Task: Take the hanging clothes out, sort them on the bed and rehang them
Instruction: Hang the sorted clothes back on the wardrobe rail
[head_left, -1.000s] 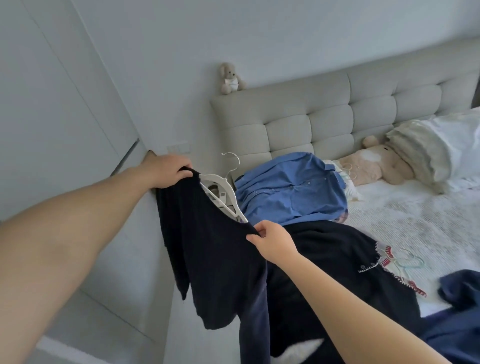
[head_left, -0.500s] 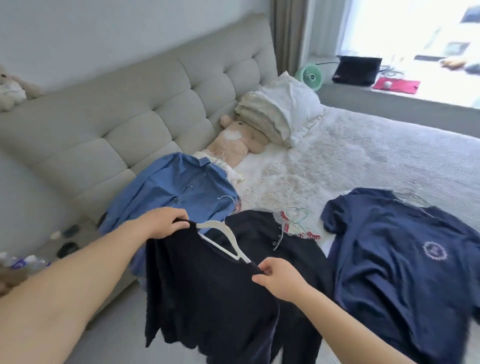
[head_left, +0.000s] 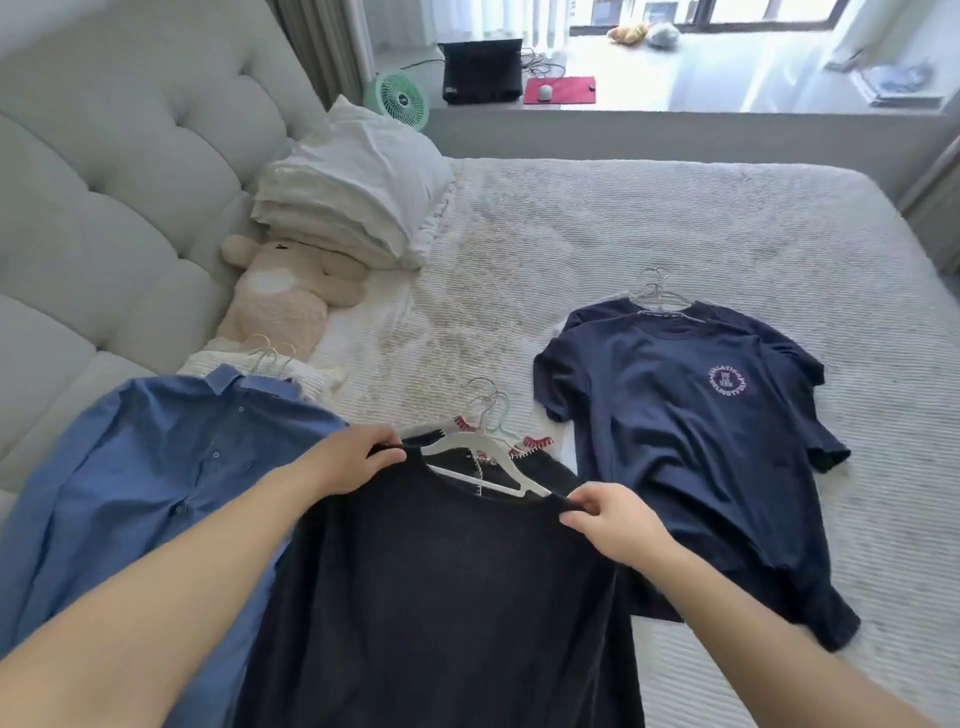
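At the left of the frame a blue button-up cotton shirt (head_left: 171, 457) lies flat on the white ribbed bed cover (head_left: 623, 228), its collar pointing to the upper left, with thin wire hangers just beyond it. Next to it, in the lower centre, the left hand (head_left: 358, 457) pinches the left shoulder of a black knit top (head_left: 441, 597), fingers curled round the fabric at the neckline. A white plastic hanger (head_left: 483, 462) sits inside the neck opening. The right hand (head_left: 602, 519) pinches the other shoulder, thumb and fingers clamped on the cloth. The top hangs between the two hands over a dark garment with red stitched trim (head_left: 535, 444), which lies in the centre pile. To the right, well apart, a navy short-sleeved T-shirt (head_left: 691, 441) lies on another navy one, each on a wire hanger.

The step in hand looks like laying the black top on the centre pile. To do it well, lower both shoulders evenly so the hanger stays seated, let the hem land first, then smooth it flat with the hook pointing the same way as the others.

The navy T-shirt carries a small round pale print with lettering around it; the letters are too small to read.
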